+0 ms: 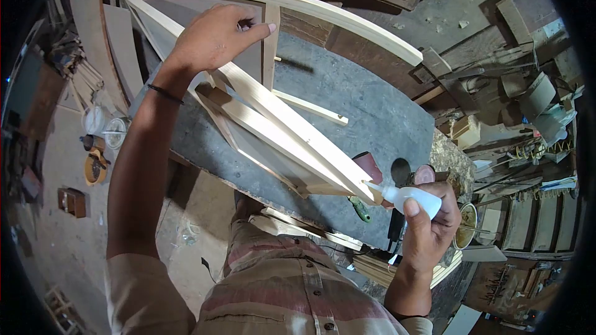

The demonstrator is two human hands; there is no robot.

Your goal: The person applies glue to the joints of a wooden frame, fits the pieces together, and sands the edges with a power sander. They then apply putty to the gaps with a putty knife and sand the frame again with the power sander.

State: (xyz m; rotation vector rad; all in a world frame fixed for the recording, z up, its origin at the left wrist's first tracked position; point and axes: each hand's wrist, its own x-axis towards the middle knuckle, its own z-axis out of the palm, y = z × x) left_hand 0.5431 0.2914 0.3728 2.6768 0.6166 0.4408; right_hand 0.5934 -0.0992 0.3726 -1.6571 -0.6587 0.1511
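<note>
One wooden frame (273, 118) leans over the surface (372, 111), the left hand (214, 37) gripping its top while the right hand (428, 223) squeezes one glue bottle (410, 197) against its corner.

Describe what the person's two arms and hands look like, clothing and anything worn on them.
Both hands are bare, no gloves. The left hand has a thin dark band around its wrist, and the forearm is uncovered up to a short beige sleeve near the shoulder. The right hand also tops a bare forearm, with a dark band just visible low on it. The shirt below has faded reddish and beige stripes with buttons.
</note>
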